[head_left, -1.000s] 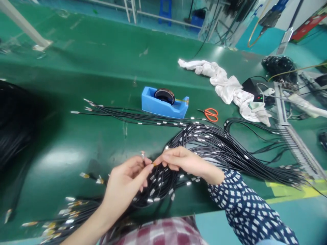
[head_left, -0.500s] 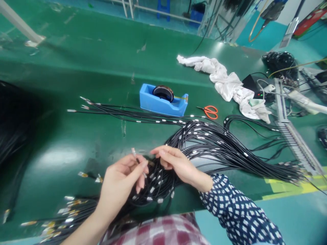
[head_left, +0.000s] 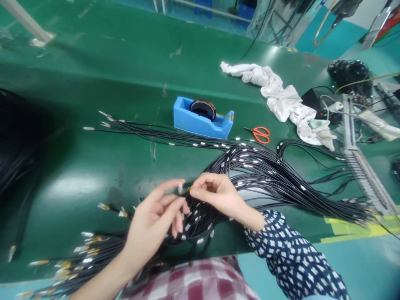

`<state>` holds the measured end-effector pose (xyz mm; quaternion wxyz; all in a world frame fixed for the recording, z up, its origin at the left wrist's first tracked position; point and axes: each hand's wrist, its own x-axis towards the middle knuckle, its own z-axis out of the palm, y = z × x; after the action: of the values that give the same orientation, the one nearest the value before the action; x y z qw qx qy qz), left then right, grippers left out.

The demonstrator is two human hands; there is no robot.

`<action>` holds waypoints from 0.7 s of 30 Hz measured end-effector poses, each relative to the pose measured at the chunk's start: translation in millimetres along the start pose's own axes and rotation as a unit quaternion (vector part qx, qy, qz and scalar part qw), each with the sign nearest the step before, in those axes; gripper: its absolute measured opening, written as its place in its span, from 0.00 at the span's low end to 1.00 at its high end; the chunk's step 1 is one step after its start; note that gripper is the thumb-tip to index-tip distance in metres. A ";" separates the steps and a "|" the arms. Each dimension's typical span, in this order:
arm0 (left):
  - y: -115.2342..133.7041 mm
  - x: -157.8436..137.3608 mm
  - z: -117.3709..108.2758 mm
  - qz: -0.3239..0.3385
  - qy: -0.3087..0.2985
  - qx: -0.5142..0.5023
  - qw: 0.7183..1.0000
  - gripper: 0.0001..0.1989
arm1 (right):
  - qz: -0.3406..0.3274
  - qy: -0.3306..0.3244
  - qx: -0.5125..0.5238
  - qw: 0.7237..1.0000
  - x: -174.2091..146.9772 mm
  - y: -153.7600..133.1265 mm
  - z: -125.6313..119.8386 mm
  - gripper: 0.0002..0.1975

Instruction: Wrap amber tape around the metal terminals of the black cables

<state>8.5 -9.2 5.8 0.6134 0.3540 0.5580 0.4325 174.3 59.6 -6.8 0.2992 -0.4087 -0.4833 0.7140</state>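
Note:
My left hand (head_left: pixel 156 216) is closed on the end of a thin black cable, whose pale tip (head_left: pixel 180 187) stands up by the index finger. Close beside that tip, my right hand (head_left: pixel 220 193) has thumb and forefinger pinched on a small yellowish piece of tape (head_left: pixel 190 189). Whether the tape touches the cable I cannot tell. Beneath both hands lies a coiled bundle of black cables (head_left: pixel 246 156) with white labels, its lower part partly covered by the fingers.
Beyond the bundle stand a blue tape dispenser (head_left: pixel 200 127) and orange-handled scissors (head_left: pixel 261 134). A crumpled white cloth (head_left: pixel 278 100) lies farther back. Cable ends with amber wraps (head_left: pixel 90 258) lie at the lower left. A slotted metal rack (head_left: pixel 368 179) is at the right.
My left hand has shifted rightward and slightly turned the cable tip. My right fingertips have closed in toward the tip, with the yellowish tape now clearer between them. The view has moved slightly.

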 end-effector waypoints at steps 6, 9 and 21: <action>-2.1 -2.9 0.9 -0.003 0.010 0.025 1.000 0.17 | -0.028 -0.036 -0.052 0.998 0.5 -7.2 1.1 0.11; -4.6 -3.6 0.6 0.001 0.010 0.030 0.999 0.17 | -0.032 -0.039 -0.071 0.996 1.4 -8.5 1.8 0.12; -2.9 -4.0 0.4 -0.006 0.004 0.043 0.999 0.17 | -0.047 -0.052 -0.105 0.992 3.0 -6.6 0.1 0.10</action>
<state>9.2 -13.9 4.7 0.5980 0.3747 0.5806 0.4060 173.0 64.4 -1.5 0.2628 -0.3767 -0.5890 0.6649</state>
